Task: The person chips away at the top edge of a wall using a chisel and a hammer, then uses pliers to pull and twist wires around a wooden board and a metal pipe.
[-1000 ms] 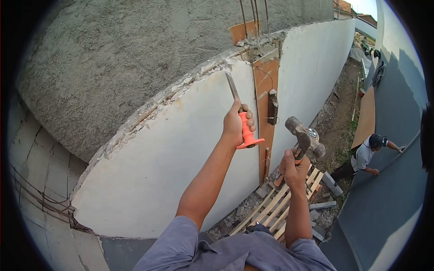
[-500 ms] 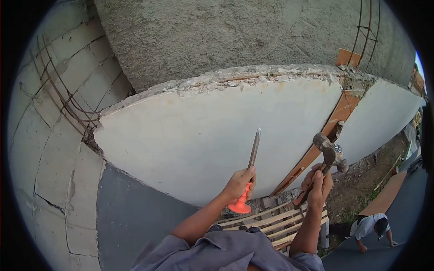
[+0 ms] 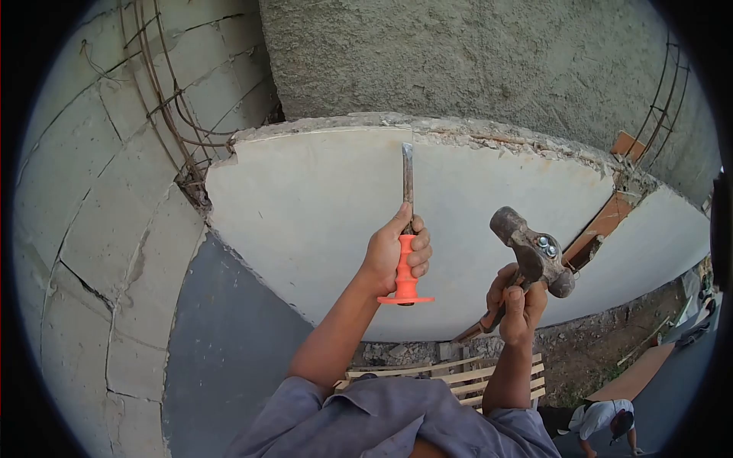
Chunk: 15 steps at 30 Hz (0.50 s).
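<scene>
My left hand (image 3: 395,259) grips a steel chisel (image 3: 407,183) by its orange handle with a round guard, the blade pointing straight up against the smooth white wall panel (image 3: 321,214). The tip sits just below the panel's crumbling top edge (image 3: 427,126). To the right, my right hand (image 3: 518,301) is closed around the handle of a club hammer (image 3: 531,252), its heavy grey head raised level with the chisel's grip and apart from it.
Rough grey render (image 3: 473,61) rises above the panel. Block masonry with exposed rebar (image 3: 164,91) stands at the left. A wooden pallet (image 3: 458,378) lies below on rubble. Another person (image 3: 603,420) crouches on the grey floor at the lower right.
The view has swung left along the wall. My left hand has raised the chisel to upright, near the panel's top edge. The hammer has come closer and slightly higher.
</scene>
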Available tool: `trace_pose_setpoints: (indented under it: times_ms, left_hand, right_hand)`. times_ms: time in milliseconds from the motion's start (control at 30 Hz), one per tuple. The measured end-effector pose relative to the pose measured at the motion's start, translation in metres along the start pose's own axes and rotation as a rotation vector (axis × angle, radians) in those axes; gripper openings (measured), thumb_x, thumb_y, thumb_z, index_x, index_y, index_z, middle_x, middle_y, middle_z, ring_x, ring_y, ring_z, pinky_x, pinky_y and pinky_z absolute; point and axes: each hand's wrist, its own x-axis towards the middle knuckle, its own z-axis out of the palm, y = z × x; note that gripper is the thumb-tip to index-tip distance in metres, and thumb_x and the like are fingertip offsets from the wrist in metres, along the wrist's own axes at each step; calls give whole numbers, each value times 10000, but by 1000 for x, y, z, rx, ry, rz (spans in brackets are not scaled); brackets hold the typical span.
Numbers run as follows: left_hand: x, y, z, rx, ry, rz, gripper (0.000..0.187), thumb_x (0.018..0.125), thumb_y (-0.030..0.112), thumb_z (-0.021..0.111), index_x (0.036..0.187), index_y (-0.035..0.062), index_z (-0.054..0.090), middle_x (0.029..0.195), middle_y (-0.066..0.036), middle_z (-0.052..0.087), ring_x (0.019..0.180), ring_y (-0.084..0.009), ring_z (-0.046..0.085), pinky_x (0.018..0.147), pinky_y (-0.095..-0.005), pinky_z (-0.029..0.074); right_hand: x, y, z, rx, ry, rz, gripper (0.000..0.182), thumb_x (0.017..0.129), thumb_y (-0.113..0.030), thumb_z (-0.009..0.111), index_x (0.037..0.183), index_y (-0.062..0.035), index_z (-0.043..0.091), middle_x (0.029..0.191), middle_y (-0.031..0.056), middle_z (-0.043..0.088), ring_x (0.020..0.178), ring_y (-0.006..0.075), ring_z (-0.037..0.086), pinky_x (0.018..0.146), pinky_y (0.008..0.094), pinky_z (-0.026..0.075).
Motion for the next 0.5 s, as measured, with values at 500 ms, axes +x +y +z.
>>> trace_pose_setpoints:
  times_ms: [500]
  left_hand:
    - [8,13,-9,-214,-117,-32,373,1047,419,374,829,132,473,623,19,441,457,-93,408,394,-272,401]
  right_hand:
    - [-86,-55,26,-130,194,-229,456,939,-428,629,1036,9,539,846,100,539,621,148,505,487,274,444]
